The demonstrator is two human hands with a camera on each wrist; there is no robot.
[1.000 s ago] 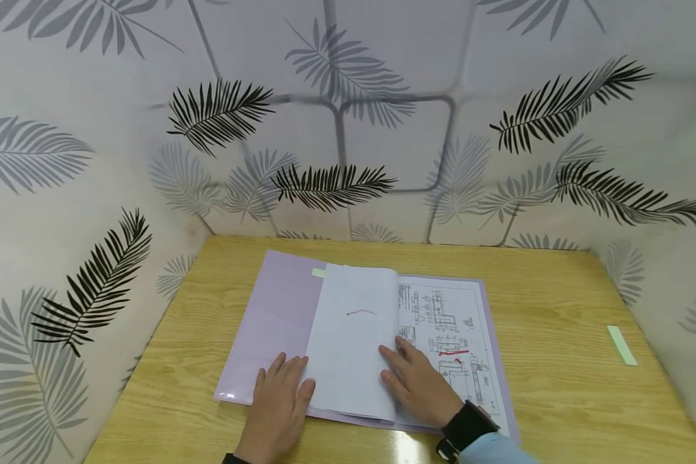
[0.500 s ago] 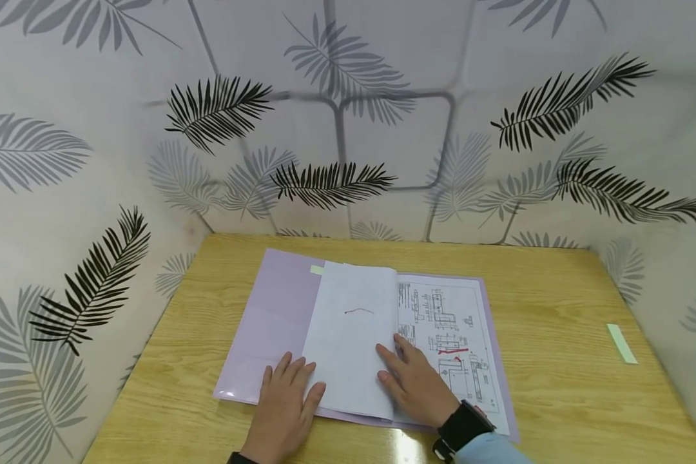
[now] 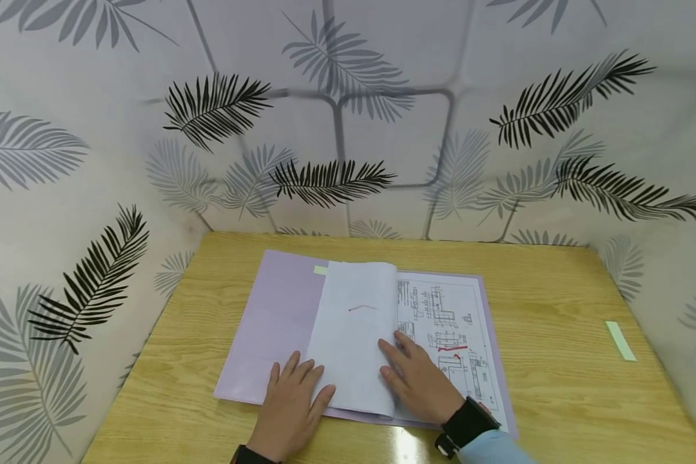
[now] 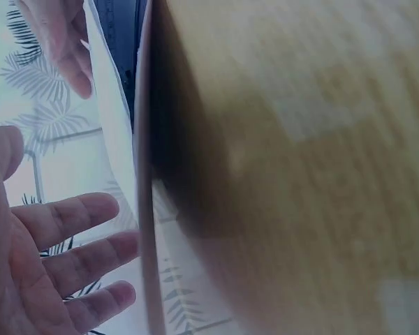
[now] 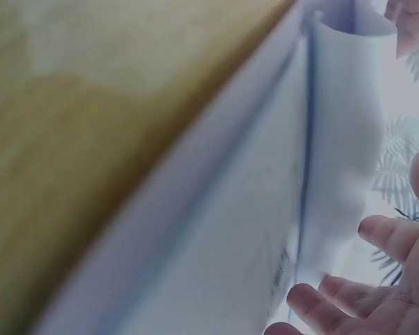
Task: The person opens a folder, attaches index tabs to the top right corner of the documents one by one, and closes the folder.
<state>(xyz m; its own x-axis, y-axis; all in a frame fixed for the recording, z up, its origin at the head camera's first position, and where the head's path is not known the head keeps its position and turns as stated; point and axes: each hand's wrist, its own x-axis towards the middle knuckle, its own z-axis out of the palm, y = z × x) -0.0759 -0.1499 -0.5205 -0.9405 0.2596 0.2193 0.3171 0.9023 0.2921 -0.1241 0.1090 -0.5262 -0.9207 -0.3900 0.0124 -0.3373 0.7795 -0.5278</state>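
A purple folder [image 3: 275, 316] lies spread on the table. Its white sheet [image 3: 354, 354], marked with a short red line, is turned over to the left and curves near the spine. To the right is a page of technical drawings [image 3: 446, 303] with red marks. My left hand [image 3: 289, 407] has its fingers extended at the folder's lower edge, fingertips near the white sheet's lower left corner. My right hand [image 3: 420, 380] lies over the drawing page, fingertips at the sheet's curved edge. In the right wrist view, the white sheet [image 5: 342, 146] bends in a loop beside my right fingers.
The wooden table [image 3: 562, 361] extends on both sides of the folder. A pale green strip [image 3: 620, 341] is at its right, and another green tab [image 3: 321, 270] is at the folder's top. A leaf-patterned covering [image 3: 394, 148] stands behind the table.
My left hand has slid right along the folder's lower edge, with its fingers more spread. My right hand stays almost in place at the curved edge.
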